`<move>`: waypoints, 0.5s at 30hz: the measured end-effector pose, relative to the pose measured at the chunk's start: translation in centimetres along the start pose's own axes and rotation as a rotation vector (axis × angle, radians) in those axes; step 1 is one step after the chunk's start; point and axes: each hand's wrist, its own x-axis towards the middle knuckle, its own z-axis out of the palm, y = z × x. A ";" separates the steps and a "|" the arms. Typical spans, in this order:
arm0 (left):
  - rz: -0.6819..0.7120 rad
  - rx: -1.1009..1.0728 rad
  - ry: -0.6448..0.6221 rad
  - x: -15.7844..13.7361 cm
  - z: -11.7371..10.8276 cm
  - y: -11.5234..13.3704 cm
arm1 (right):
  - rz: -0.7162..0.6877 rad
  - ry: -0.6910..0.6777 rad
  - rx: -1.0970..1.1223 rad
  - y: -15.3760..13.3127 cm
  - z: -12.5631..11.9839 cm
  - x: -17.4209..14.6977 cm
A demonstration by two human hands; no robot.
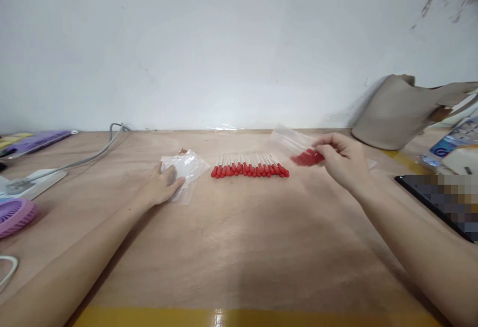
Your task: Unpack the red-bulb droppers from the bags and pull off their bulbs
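My right hand (341, 160) pinches a clear plastic bag (289, 137) above the table's right half. Red tips (308, 158) show at the bag's lower end, blurred by motion. On the left, my left hand (164, 185) has its thumb and fingers closed on some clear, crinkled plastic bags (185, 165) resting on the table. Between the two hands lies a row of pale thin sticks with red rounded tips (250, 169), like large matches. Their tips point toward me, and neither hand touches them.
A grey cable (89, 158) and pink fan (17, 216) lie at left, with a purple packet (41, 142) behind. On the right are a beige bag-like container (392, 113) and a dark-edged device (429, 202). Yellow tape (168, 316) lines the table's front edge.
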 end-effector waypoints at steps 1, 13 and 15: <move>-0.018 0.036 -0.005 0.0 0.0 0.0 | 0.100 -0.134 0.180 -0.4 0.7 -0.7; 0.626 0.030 -0.211 -4.3 0.1 12.9 | 0.729 -0.972 0.540 -0.8 8.8 -5.5; 0.800 0.001 -0.440 -5.2 1.4 14.7 | 0.722 -0.937 0.623 -0.7 8.9 -5.1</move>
